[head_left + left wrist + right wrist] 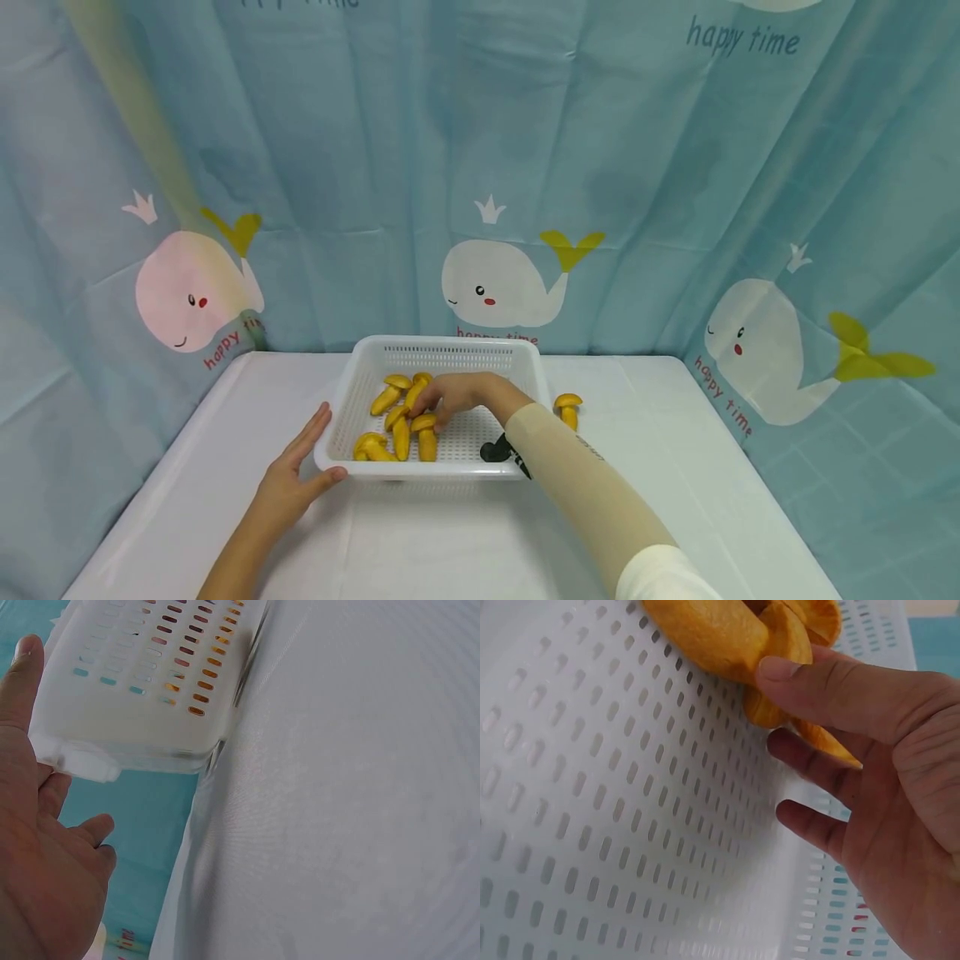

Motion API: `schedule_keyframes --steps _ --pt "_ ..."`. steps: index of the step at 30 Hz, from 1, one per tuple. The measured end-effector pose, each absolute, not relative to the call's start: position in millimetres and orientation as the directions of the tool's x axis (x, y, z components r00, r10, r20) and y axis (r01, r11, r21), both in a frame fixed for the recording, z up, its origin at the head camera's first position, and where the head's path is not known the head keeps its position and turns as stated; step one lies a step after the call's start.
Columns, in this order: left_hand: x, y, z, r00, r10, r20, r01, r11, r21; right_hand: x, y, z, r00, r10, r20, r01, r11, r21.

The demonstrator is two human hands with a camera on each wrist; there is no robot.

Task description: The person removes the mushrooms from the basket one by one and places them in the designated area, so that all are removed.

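In the head view, a white perforated plastic basket (472, 469) holds several yellow mushrooms (401, 437) on its left side. My right hand (457, 396) reaches down into it among them. The right wrist view shows its thumb and index finger pinching a mushroom (784, 634) at the cap, while two other fingers hang apart below. My left hand (288, 479) rests at the basket's near left corner, thumb at the front rim and fairly straight fingers along the left side. From the left wrist, this hand (45, 847) touches the basket's outer corner (135, 727).
One more yellow mushroom (569, 408) lies outside, right of the basket, partly behind the right forearm. A small black object (495, 451) shows beside the right sleeve, over the basket. The white tablecloth (420, 542) meets a blue curtain (360, 283) with whale prints at the back.
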State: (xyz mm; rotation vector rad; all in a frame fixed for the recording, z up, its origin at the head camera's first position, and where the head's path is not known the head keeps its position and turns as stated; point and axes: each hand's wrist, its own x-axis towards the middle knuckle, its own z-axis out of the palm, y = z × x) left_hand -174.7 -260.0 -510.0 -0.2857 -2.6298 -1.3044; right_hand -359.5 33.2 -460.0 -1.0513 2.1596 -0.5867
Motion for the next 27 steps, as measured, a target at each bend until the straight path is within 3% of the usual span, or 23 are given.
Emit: schedule_keyframes --steps 10,27 --pt "-169 -260 -508 -0.959 0.083 0.271 0.266 0.596 0.758 -355 27 -457 -0.472 -0.801 -0.368 -0.49 0.585 -0.647" --pt "-173 -259 -508 -0.963 0.071 0.26 0.249 0.603 0.758 -356 29 -439 -0.489 -0.844 -0.221 -0.577 0.503 -0.643"
